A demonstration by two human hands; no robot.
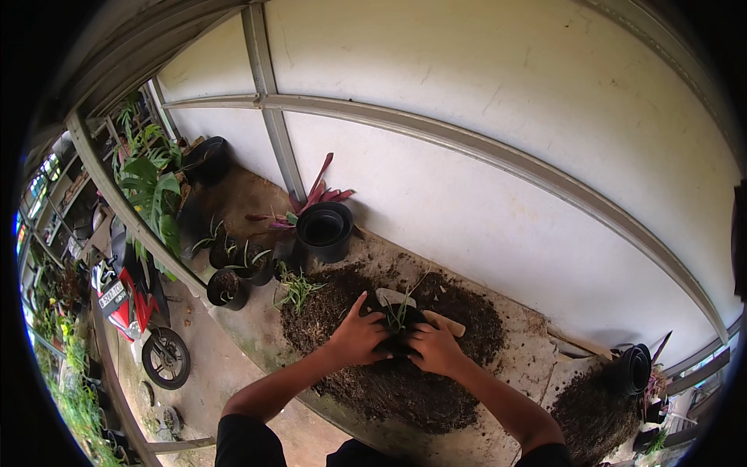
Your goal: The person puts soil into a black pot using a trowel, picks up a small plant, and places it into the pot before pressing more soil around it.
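A small green plant (399, 315) with narrow leaves stands in a black pot (413, 318) in front of me. My left hand (360, 335) rests against the pot's left side with its index finger stretched away from it. My right hand (435, 345) curls over the pot's right side. Dark soil (402, 397) lies heaped around the pot. Just behind the pot is a pale trowel-like piece (395, 298), partly hidden. A light brown handle or block (446, 324) shows beyond my right hand. Loose green plants (297, 290) lie on the soil's left edge.
Several small potted plants (226, 289) stand at the left. Nested black pots (324, 227) are near the wall (420, 181), beside a reddish plant (318, 195). More soil (595, 408) and stacked pots (633, 369) are at the right. A red motorcycle (137, 303) stands beyond the ledge.
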